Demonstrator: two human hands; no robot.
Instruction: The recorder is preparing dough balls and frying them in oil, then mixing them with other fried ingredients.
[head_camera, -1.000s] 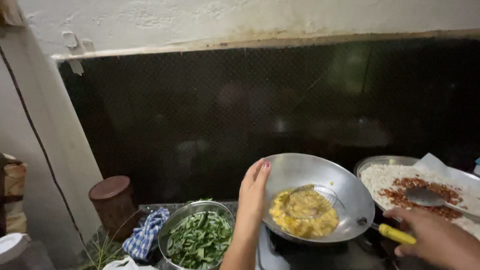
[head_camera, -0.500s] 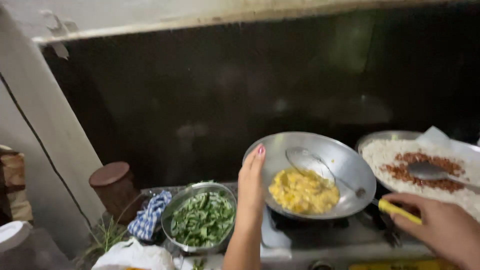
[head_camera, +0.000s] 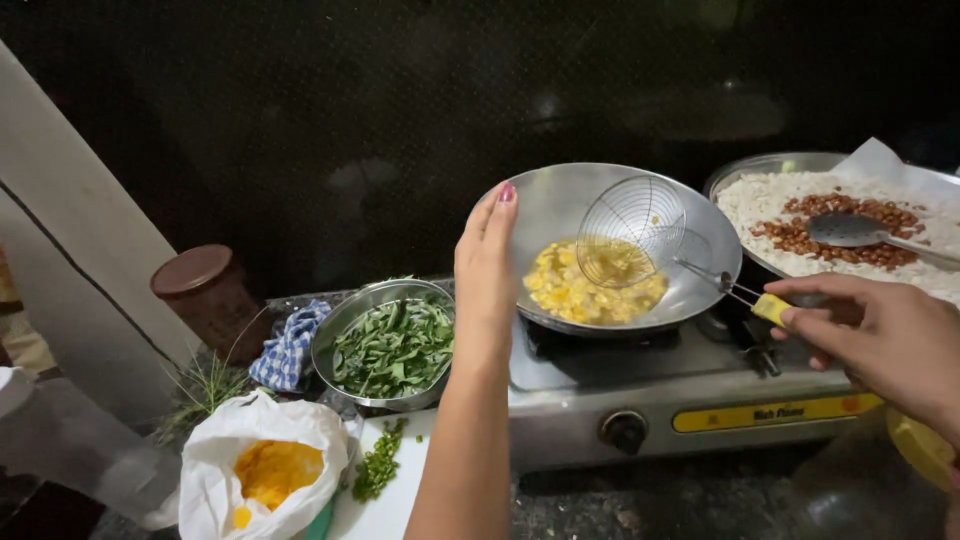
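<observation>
The right hand (head_camera: 880, 345) grips the yellow handle (head_camera: 770, 308) of a wire skimmer (head_camera: 632, 232), fingers closed round it. The skimmer's long axis runs from that hand up and to the left, its round mesh basket tilted over the yellow food (head_camera: 580, 290) in the steel wok (head_camera: 560, 205). The left hand (head_camera: 487, 270) is held flat and open, grasping nothing, edge-on just beside the wok's left rim. The wok sits on a gas stove (head_camera: 640, 400). Further left stands a steel bowl of green leaves (head_camera: 392, 345), beside a checked cloth (head_camera: 288, 345) and a white bag of yellow powder (head_camera: 265, 470). To the right, a tray of white flakes and peanuts (head_camera: 800, 215) holds a spoon (head_camera: 850, 230).
</observation>
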